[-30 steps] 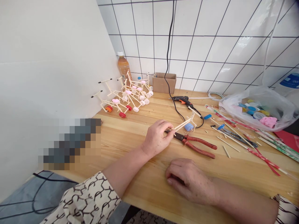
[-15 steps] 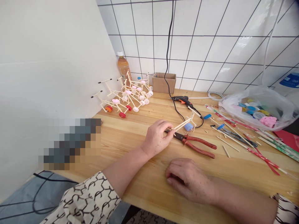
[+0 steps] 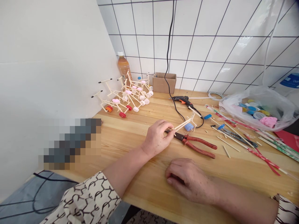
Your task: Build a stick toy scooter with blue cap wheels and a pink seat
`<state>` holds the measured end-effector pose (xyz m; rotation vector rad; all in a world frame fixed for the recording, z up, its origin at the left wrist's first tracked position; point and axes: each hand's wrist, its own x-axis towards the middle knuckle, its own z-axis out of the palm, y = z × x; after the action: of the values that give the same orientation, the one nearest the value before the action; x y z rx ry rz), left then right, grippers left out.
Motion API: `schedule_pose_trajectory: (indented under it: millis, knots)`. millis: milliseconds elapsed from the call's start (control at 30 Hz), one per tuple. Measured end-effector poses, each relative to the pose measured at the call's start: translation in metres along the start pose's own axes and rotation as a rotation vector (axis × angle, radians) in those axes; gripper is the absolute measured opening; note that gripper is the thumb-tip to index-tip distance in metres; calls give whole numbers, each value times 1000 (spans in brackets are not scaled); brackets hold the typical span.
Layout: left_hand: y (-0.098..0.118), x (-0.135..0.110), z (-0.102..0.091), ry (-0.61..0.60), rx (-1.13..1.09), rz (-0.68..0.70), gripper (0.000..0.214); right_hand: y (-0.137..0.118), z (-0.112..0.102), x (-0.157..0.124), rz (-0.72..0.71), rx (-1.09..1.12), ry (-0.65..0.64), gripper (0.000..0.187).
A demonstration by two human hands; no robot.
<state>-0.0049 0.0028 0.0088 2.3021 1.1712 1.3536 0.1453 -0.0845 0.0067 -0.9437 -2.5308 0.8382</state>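
Observation:
My left hand [image 3: 156, 138] pinches the end of a small frame of wooden sticks [image 3: 184, 123], which reaches out to the right over the table. A blue piece [image 3: 189, 127] sits just under that frame. The jaws of red-handled pliers [image 3: 195, 144] lie right beside my left fingertips, and the handles point right. My right hand [image 3: 187, 177] rests on the wooden tabletop [image 3: 144, 174] nearer to me, its fingers curled with nothing visible in them.
A black hot glue gun [image 3: 183, 100] and its cord lie behind the pliers. Stick vehicles with bottle-cap wheels [image 3: 126, 98] are heaped at the left corner. A plastic bag of caps [image 3: 257, 109] and loose sticks lie right. Tiled wall behind.

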Motion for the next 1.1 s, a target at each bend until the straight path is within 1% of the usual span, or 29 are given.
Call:
schedule_pose_trajectory:
  millis: [400, 1100]
  knots:
    - [1, 0, -1, -9, -4, -5, 5, -1, -2, 1, 4, -20, -23, 7]
    - [0, 0, 0, -3, -4, 1, 5, -2, -2, 1, -8, -20, -11, 9]
